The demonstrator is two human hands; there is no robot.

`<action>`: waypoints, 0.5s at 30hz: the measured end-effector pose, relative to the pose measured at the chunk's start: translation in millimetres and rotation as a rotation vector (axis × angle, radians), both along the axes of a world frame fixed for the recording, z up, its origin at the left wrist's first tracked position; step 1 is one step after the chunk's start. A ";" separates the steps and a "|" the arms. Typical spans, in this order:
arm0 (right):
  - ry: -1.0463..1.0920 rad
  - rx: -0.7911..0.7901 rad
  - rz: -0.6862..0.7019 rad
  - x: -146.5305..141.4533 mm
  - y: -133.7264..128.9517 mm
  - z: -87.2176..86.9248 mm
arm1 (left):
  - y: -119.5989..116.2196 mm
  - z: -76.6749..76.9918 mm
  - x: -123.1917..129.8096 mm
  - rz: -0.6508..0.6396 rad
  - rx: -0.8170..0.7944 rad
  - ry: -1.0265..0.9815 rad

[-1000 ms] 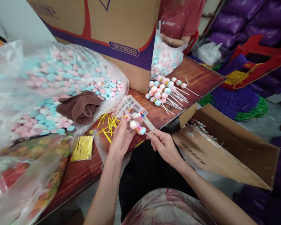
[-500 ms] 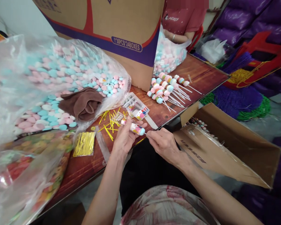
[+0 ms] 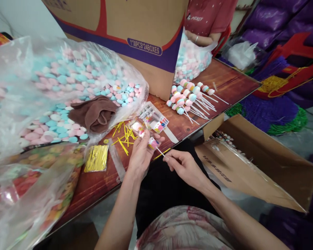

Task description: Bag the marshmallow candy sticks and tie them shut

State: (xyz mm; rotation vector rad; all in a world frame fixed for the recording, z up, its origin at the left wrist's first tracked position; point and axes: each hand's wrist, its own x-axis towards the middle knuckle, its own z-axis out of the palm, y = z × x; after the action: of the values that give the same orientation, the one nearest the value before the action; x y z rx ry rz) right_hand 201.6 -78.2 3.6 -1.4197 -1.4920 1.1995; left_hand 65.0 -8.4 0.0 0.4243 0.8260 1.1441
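Observation:
My left hand [image 3: 143, 150] is closed around a marshmallow skewer [image 3: 153, 143] inside a clear printed wrapper. The skewer's white stick [image 3: 160, 151] points down to the right, and my right hand [image 3: 181, 165] pinches its end. Just beyond, a stack of flat printed bags [image 3: 153, 118] lies on the table. Loose gold twist ties [image 3: 125, 139] are scattered left of my left hand, near a packet of gold ties [image 3: 96, 158]. Several unwrapped marshmallow skewers [image 3: 185, 96] lie in a pile farther back, their sticks toward the table edge.
A big clear bag of pastel marshmallows [image 3: 67, 83] fills the left, with a brown cloth [image 3: 94, 114] on it. Behind stands a tall carton [image 3: 143, 21]. An open cardboard box [image 3: 276, 166] holding skewers is at right. A co-worker [image 3: 208, 21] sits across the table.
The wrapped skewer has gone deeper into its wrapper, its lower marshmallow now covered. My right hand has shifted slightly down and away along the stick, showing more of it. The view has shifted slightly.

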 end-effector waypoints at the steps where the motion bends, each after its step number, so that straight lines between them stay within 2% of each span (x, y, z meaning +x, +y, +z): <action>1: 0.079 -0.032 -0.010 -0.2 0.1 0.2 | -1.6 0.4 1.2 -0.020 -0.003 0.003; 6: 0.257 -0.029 -0.130 -14.4 5.9 -2.3 | -13.7 1.0 10.5 -0.029 0.054 -0.003; 15: 0.444 -0.111 -0.205 -32.3 10.2 -2.7 | -23.2 -3.9 9.8 -0.038 0.149 0.018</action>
State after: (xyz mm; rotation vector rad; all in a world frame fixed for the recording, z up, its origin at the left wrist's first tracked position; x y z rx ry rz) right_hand 169.3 -68.0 0.9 -1.2380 -0.9661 1.3735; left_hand 74.9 -31.6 -4.0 0.5719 0.7482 1.1724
